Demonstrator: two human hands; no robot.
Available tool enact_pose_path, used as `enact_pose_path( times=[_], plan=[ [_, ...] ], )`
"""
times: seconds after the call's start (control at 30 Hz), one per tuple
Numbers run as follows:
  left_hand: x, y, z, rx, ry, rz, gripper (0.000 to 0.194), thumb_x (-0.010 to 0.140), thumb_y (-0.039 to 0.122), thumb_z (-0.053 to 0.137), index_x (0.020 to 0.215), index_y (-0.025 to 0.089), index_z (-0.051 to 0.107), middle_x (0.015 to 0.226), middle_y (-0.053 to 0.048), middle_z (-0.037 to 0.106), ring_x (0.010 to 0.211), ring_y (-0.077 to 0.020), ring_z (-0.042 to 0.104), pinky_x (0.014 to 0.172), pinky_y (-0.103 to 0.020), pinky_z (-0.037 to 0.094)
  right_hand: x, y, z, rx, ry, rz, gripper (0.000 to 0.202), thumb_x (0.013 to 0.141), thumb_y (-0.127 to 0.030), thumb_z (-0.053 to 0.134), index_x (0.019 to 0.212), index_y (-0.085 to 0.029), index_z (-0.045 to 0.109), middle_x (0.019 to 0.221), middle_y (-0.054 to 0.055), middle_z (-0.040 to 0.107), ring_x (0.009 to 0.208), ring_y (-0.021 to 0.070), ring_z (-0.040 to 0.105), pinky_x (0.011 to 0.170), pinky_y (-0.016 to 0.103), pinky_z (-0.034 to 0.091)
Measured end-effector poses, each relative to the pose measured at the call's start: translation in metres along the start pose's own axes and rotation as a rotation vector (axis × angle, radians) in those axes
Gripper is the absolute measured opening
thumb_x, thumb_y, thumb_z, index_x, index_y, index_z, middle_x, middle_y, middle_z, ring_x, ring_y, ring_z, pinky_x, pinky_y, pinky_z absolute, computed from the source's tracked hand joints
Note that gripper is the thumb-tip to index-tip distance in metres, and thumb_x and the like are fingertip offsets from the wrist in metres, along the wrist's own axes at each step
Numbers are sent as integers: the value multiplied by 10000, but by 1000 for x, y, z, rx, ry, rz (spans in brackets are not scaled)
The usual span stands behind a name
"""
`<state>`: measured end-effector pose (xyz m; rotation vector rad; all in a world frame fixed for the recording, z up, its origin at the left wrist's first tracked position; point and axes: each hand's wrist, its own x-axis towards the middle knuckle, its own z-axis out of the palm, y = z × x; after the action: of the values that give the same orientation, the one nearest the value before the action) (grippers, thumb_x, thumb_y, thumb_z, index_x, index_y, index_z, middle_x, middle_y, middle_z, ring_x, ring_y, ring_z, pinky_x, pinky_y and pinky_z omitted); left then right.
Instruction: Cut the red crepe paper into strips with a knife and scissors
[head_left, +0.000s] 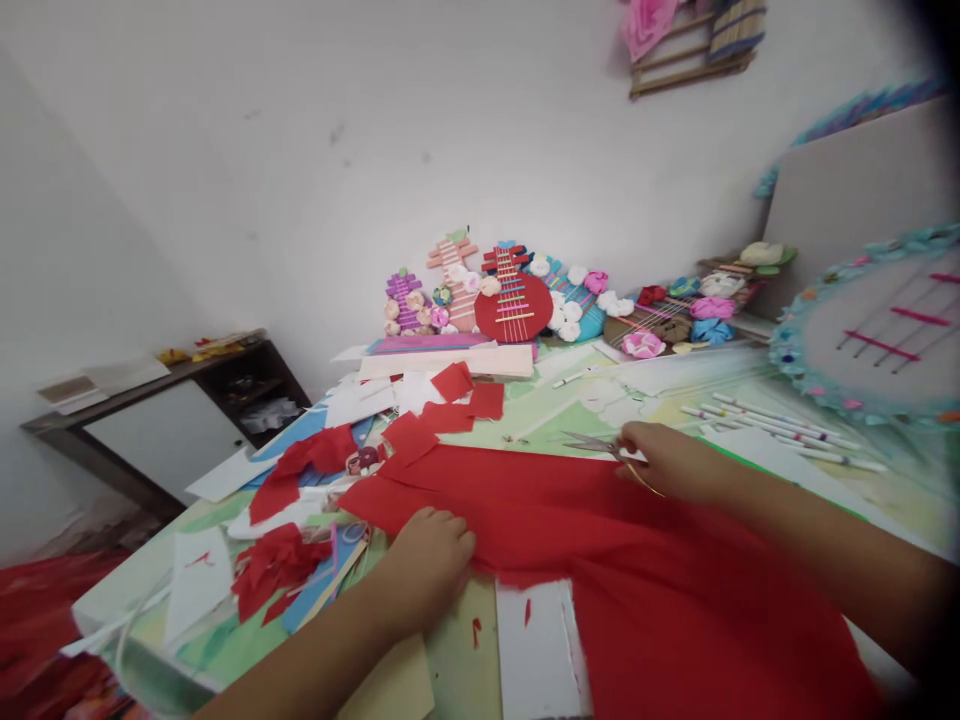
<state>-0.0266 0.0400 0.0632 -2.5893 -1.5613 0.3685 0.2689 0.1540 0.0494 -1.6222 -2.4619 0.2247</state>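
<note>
A large sheet of red cloth (525, 510) spreads over the table and hangs down at the lower right. My left hand (431, 560) rests on its near left edge, fingers curled down on the cloth. Beyond the cloth's far edge, my right hand (652, 458) is closed round the handles of metal scissors (592, 442). The blades point left, slightly apart, just past that edge. Cut red pieces (411, 438) lie at the cloth's left end. White board (536, 640) shows under the near edge.
Small decorated instruments (514, 305) lean against the wall at the back. Marker pens (795, 430) and a round framed piece (900, 330) are at the right. Red scraps (277, 565) and paper lie left; a low cabinet (157, 430) stands beyond.
</note>
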Motion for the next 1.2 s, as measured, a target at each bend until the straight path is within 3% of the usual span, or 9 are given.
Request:
enact_pose_path(
  times=[0.1, 0.2, 0.4, 0.6, 0.87, 1.03, 1.2],
  plan=[
    [-7, -8, 2, 14, 34, -43, 68, 783, 171, 516, 788, 160, 583, 821, -77, 605, 770, -229, 552, 691, -351, 408, 39, -5, 12, -73, -178, 3, 255, 864, -308, 511, 1065, -155, 546, 1052, 63, 579, 871, 169, 579, 741, 365, 493],
    [-19, -14, 6, 15, 47, -80, 82, 802, 173, 499, 786, 162, 579, 816, -72, 596, 780, -234, 542, 693, -361, 399, 52, -13, 24, -107, -257, -48, 268, 872, -303, 497, 1101, -168, 532, 1103, 70, 559, 903, 176, 573, 760, 376, 491],
    [-41, -11, 12, 3, 41, -105, 154, 844, 154, 446, 774, 170, 582, 793, -63, 594, 771, -226, 536, 715, -375, 384, 58, -35, 28, -130, -239, -157, 267, 874, -305, 494, 1100, -169, 534, 1108, 70, 558, 914, 179, 569, 773, 383, 486],
    [-43, -3, 16, -32, 54, -117, 99, 799, 163, 504, 822, 165, 600, 857, -79, 608, 845, -259, 537, 770, -415, 386, 70, -44, 28, -139, -218, -194, 256, 877, -303, 489, 1090, -171, 539, 1097, 68, 563, 897, 171, 573, 762, 372, 490],
    [-27, 3, 0, -93, 75, -155, 200, 864, 238, 421, 930, 177, 600, 957, -84, 611, 901, -257, 530, 800, -417, 407, 99, -37, -13, -202, -106, -187, 273, 873, -304, 496, 1107, -168, 531, 1118, 74, 553, 919, 182, 568, 774, 383, 486],
    [-16, 2, 12, -154, 77, -163, 369, 829, 342, 491, 1148, 161, 534, 1201, -134, 527, 1105, -310, 449, 934, -471, 337, 102, -14, -45, -257, -28, -87, 262, 874, -302, 494, 1099, -175, 538, 1124, 76, 551, 926, 180, 565, 780, 374, 483],
    [-6, -8, 21, -220, 94, -190, 441, 809, 389, 524, 1184, 155, 518, 1234, -148, 506, 1140, -324, 434, 937, -479, 349, 93, 8, -63, -284, 8, -13, 251, 876, -303, 490, 1090, -181, 542, 1112, 71, 557, 911, 174, 569, 770, 364, 487]
  ],
)
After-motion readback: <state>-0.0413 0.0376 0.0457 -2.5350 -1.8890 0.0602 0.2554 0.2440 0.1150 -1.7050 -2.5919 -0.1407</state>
